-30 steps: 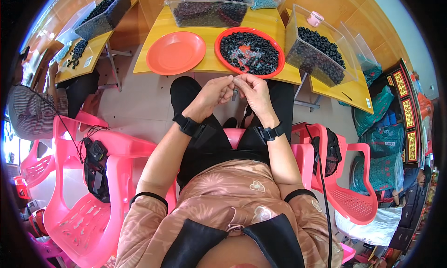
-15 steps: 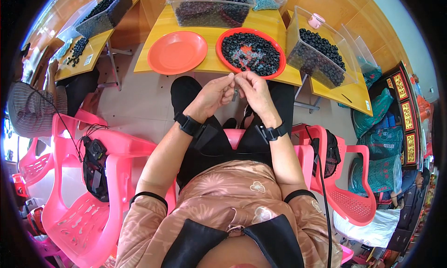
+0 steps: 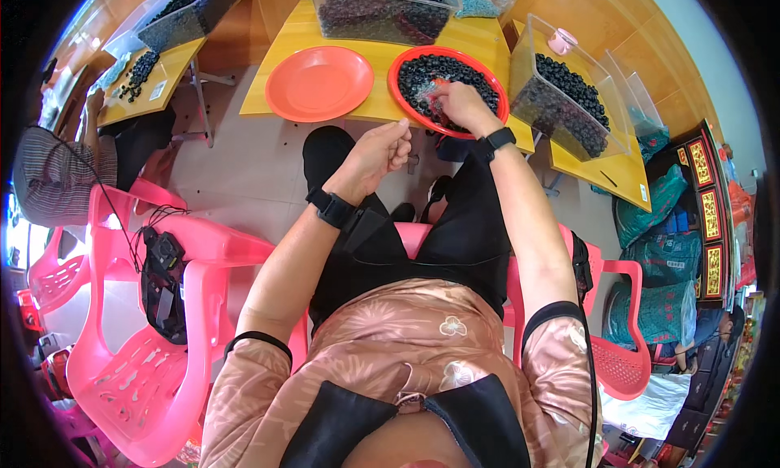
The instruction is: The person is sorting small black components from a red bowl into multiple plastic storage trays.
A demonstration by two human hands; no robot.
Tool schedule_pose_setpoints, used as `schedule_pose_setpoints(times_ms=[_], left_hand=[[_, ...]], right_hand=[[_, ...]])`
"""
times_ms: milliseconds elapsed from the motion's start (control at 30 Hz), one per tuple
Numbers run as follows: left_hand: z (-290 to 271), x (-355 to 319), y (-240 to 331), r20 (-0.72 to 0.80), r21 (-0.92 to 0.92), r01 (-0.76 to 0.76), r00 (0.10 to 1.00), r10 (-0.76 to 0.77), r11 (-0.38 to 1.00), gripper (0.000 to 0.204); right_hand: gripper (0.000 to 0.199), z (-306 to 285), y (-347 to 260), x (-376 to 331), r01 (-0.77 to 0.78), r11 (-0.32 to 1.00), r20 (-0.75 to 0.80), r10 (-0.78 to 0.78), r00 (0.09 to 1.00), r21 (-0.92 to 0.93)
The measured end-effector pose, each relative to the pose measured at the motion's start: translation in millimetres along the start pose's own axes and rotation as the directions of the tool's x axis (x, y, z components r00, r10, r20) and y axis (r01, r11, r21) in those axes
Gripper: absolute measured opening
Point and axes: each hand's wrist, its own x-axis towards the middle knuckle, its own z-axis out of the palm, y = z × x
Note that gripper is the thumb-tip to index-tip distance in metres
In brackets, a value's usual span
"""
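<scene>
The right hand (image 3: 465,109) reaches into the red dish (image 3: 504,101), fingertips down among the small black pieces (image 3: 445,64) and pale bits (image 3: 422,93) there; whether that grip has closed on any cannot be told. The left hand (image 3: 372,158) stays before the table (image 3: 378,102), its grip pinched, thumb against forefinger, with anything between them too small to see. Half a second earlier, both hands met at the fingertips, short of the dish.
</scene>
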Motion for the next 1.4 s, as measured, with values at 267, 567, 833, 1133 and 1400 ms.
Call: schedule_pose_setpoints(times_ms=[267, 567, 833, 1133, 1400], left_hand=[[-10.5, 4.2, 3.5, -0.028, 0.010, -0.029, 0.999, 0.029, 1.000, 0.030], [-9.4, 5.2, 3.5, -0.052, 0.015, -0.016, 0.998, 0.017, 1.000, 0.028], [-8.5, 6.8, 1.0, -0.061, 0.013, -0.017, 0.998, 0.017, 1.000, 0.029], [-6.6, 5.2, 3.1, -0.069, -0.007, -0.030, 0.997, 0.030, 1.000, 0.030], [-10.1, 7.4, 2.2, -0.068, -0.038, -0.043, 0.997, 0.040, 0.998, 0.029]], right_hand=[[0.022, -9.5, 27.8, -7.7, -0.081, 0.996, -0.084, 0.084, 0.993, 0.034], [0.024, -13.0, 18.5, -21.4, -0.046, 0.998, 0.005, 0.047, 0.999, -0.036], [0.024, -19.2, 15.5, -24.3, -0.065, 0.998, -0.005, 0.065, 0.998, -0.016], [0.023, -17.8, 9.1, -21.5, -0.058, 0.996, 0.018, 0.057, 0.998, 0.066], [0.024, -13.9, 4.1, -21.0, -0.086, 0.991, 0.013, 0.085, 0.996, 0.102]])
